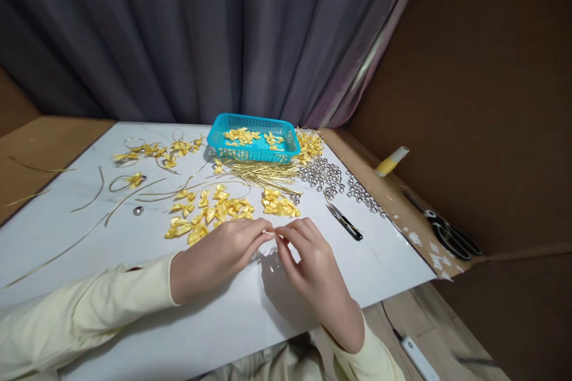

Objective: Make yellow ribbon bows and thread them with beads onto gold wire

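My left hand (227, 245) and my right hand (311, 257) meet above the white table, fingertips pinched together. A tiny pale bit shows between them, too small to name. Just beyond my left hand lie several yellow ribbon bows (218, 208), and a smaller pile of yellow ribbon pieces (280, 203) sits past my fingertips. Gold cords (268, 174) lie in a bundle farther back. To the right of my right hand is a black-handled tool (344, 220), possibly small scissors. Silver beads (322, 174) spread behind it.
A blue basket (286, 156) at the back holds yellow bows. Finished-looking bows on cord loops (134, 180) and loose cords (58, 255) lie left. Large black scissors (451, 239) and a yellow-white tube (392, 161) lie beyond the right edge. A grey curtain (201, 30) hangs behind.
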`<state>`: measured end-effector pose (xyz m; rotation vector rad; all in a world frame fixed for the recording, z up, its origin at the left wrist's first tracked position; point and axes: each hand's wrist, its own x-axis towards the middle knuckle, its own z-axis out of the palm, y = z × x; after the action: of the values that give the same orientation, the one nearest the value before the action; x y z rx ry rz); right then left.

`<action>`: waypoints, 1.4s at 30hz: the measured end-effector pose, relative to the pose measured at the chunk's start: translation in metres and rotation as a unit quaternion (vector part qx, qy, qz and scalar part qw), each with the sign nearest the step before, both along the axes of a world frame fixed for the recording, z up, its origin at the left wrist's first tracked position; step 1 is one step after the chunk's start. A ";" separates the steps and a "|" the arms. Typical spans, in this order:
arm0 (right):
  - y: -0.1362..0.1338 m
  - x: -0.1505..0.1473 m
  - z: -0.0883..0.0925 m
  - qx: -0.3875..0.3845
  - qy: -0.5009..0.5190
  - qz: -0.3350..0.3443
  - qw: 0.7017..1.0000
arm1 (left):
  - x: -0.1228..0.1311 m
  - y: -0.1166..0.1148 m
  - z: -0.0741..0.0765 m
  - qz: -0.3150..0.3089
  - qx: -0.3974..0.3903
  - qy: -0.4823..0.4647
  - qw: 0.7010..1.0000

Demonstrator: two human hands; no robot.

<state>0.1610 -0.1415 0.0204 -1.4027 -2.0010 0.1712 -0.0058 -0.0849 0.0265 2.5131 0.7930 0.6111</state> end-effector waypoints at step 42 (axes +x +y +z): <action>-0.001 0.004 0.006 0.003 0.092 -0.014 0.996 | 0.004 0.002 0.009 0.048 -0.136 -0.029 0.989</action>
<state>0.1647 -0.1427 0.0259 -1.3592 -1.8298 0.2714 -0.0022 -0.0825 0.0353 2.2113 0.9133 0.5624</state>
